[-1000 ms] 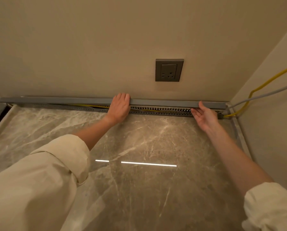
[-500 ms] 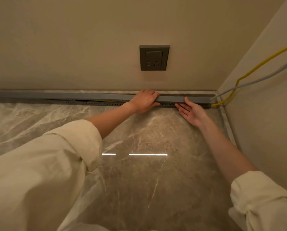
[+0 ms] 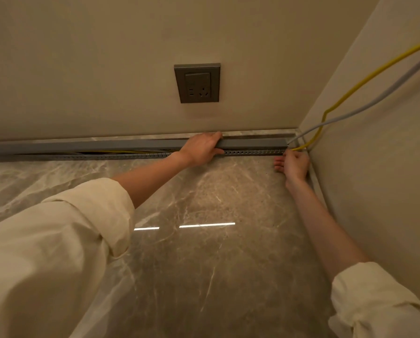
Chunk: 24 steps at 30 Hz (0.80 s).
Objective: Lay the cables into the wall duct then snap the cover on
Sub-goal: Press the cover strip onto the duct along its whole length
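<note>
A long grey duct cover (image 3: 253, 143) lies along the foot of the back wall over the slotted grey duct (image 3: 253, 152). My left hand (image 3: 201, 148) grips the cover, fingers over its top and thumb under its front edge. My right hand (image 3: 293, 164) is at the duct's right end in the corner, fingers loosely spread beside the yellow cable (image 3: 345, 93). The yellow cable and a grey cable (image 3: 375, 103) come out of the duct's right end and run up the right wall. To the left, the cover stands off the duct and a yellow cable shows in the gap.
A grey wall socket (image 3: 197, 82) sits on the back wall above the duct. The marble floor (image 3: 204, 252) spreads in front of me, with a narrow marble skirting (image 3: 314, 176) along the right wall. My cream sleeves fill the lower corners.
My left hand has slid right along the cover to a spot nearer the corner. My right hand has moved right to the duct's end by the cables. The view has shifted right.
</note>
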{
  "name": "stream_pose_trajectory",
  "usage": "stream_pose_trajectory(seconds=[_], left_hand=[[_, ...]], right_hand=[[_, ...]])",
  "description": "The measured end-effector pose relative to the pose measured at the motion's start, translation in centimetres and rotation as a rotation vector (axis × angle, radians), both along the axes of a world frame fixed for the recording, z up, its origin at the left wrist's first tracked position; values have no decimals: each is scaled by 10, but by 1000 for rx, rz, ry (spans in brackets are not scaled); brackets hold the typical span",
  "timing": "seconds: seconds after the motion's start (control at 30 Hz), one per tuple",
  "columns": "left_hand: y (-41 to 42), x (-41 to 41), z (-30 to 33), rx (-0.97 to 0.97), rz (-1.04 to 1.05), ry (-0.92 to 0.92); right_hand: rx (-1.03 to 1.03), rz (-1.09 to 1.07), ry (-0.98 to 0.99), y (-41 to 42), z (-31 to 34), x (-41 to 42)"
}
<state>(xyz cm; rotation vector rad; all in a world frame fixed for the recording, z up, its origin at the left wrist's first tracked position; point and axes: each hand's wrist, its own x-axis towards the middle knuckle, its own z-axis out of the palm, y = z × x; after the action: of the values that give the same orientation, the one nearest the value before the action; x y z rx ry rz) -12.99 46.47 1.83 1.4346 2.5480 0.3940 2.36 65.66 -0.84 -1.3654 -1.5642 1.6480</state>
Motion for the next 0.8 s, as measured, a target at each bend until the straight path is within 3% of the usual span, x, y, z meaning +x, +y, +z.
stream_pose_trajectory(seconds=[0.27,0.5,0.7,0.8], left_hand=[[11,12,2,96,105,-112],[11,15,14,81,93,-71],[3,14,33,89,61,-40],[-3,12,41,106,57,-34]], right_hand=[[39,-5,47,3,-10,8],[5,-98,186,-3,-1,13],[-208,-173,348,-1,19,0],[-192,-154,353,-1,32,-7]])
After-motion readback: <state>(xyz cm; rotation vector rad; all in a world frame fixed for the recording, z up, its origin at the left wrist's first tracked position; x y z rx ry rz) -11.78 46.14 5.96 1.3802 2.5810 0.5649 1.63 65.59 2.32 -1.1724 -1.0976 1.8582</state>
